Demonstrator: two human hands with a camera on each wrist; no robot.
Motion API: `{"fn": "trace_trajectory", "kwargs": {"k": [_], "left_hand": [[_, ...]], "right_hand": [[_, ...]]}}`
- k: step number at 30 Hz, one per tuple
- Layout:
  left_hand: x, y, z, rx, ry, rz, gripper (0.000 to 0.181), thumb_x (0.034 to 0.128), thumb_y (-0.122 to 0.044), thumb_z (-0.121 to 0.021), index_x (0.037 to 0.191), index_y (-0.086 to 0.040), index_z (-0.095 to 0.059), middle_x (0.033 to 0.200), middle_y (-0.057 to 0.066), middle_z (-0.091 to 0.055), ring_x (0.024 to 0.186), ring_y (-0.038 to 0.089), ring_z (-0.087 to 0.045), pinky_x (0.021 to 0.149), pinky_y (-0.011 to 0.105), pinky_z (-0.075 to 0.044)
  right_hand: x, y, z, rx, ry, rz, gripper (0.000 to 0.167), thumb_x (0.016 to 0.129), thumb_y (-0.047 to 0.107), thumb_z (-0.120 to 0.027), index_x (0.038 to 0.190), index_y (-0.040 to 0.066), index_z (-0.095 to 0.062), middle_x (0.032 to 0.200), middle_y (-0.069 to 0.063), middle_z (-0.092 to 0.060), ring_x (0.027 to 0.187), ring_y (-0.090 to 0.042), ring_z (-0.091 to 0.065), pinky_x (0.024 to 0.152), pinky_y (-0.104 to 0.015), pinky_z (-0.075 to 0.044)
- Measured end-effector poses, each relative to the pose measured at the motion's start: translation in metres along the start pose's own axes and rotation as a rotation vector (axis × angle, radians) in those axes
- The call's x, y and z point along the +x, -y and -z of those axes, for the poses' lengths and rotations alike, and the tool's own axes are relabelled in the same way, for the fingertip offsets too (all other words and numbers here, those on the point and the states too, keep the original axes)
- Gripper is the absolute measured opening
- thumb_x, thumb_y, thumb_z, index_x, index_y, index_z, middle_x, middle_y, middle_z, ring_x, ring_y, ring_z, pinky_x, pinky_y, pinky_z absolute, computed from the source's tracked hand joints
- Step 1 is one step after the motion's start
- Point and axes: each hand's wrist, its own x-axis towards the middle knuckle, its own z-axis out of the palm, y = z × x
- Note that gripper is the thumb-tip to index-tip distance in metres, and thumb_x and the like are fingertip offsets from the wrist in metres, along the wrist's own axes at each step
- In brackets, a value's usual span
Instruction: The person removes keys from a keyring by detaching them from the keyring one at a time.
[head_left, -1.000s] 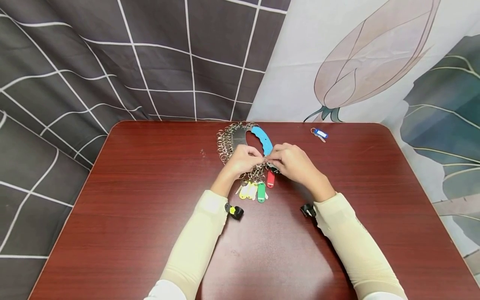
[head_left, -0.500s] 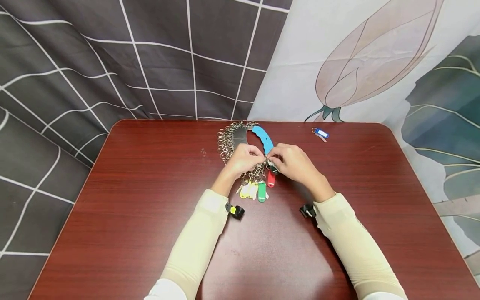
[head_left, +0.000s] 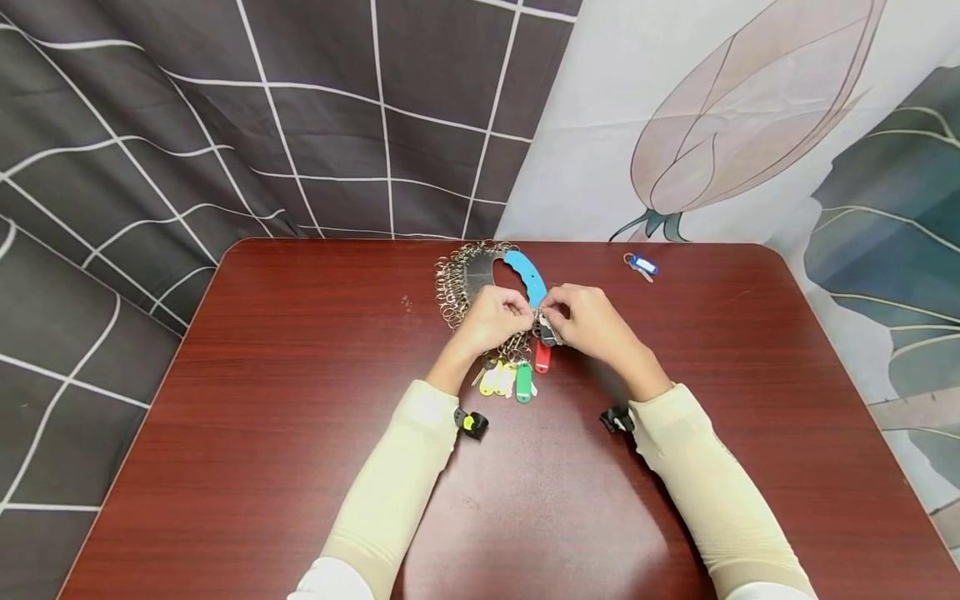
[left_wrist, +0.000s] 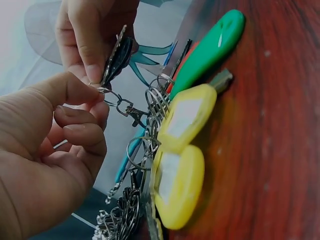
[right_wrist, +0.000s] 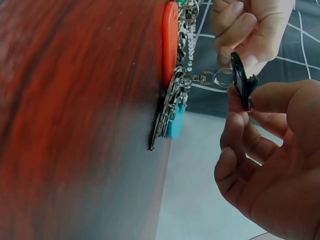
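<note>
My left hand pinches a small metal key ring joined to a swivel clasp. Facing it, my right hand pinches a black key tag together with a key, held right at that ring. Whether the tag's loop is on the ring cannot be told. Beneath both hands lies a key holder with a blue grip handle and a metal plate fringed with clasps and rings. From it hang a green key tag, yellow key tags and a red key tag.
A blue key tag with a key lies apart near the back right of the brown table. Behind the table's far edge hang a dark grid-patterned cloth and a pale cloth with a flower print.
Both hands shift slightly toward the far side and right, staying together at the ring. The black tag turns a little in the right hand's fingers. The other tags stay where they lie.
</note>
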Motion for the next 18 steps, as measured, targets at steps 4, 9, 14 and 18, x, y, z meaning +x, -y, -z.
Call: {"fn": "trace_trajectory", "kwargs": {"k": [4,9,14,18], "left_hand": [[-0.0009,-0.0019,0.0009,0.057,-0.008,0.002,0.006,0.0852,-0.005,-0.071,0.084,-0.002,-0.076,0.075,0.004,-0.069,0.067,0.007,-0.058,0.066,0.02,-0.049],[-0.0016,-0.0039,0.0011,0.116,-0.021,0.042,0.007,0.0868,-0.011,-0.074,0.086,-0.005,-0.078,0.08,0.006,-0.074,0.068,0.007,-0.061,0.067,0.02,-0.05],[-0.0013,-0.0047,-0.0002,0.122,-0.025,0.058,0.011,0.0906,-0.014,-0.076,0.09,-0.004,-0.078,0.085,0.008,-0.076,0.071,0.008,-0.063,0.067,0.02,-0.051],[-0.0009,-0.006,-0.0023,0.19,-0.032,0.038,0.009,0.0921,-0.014,-0.076,0.089,-0.006,-0.079,0.085,0.006,-0.076,0.072,0.009,-0.063,0.069,0.02,-0.05]], "right_hand": [[-0.0003,-0.0015,-0.0007,0.028,0.044,-0.01,0.008,0.096,0.007,-0.065,0.095,0.007,-0.073,0.082,-0.005,-0.063,0.07,-0.019,-0.054,0.069,-0.034,-0.046],[-0.0004,-0.0029,-0.0014,0.055,0.06,-0.02,0.01,0.098,0.007,-0.063,0.097,0.007,-0.073,0.081,-0.005,-0.062,0.067,-0.017,-0.05,0.068,-0.033,-0.045],[-0.0006,-0.0033,-0.0017,0.07,0.079,-0.033,0.011,0.099,0.007,-0.063,0.099,0.008,-0.073,0.081,-0.005,-0.063,0.065,-0.016,-0.049,0.067,-0.033,-0.045],[0.0001,-0.0031,-0.0024,0.041,0.097,-0.029,0.01,0.099,0.009,-0.063,0.098,0.007,-0.072,0.079,-0.004,-0.062,0.067,-0.017,-0.052,0.069,-0.034,-0.047]]}}
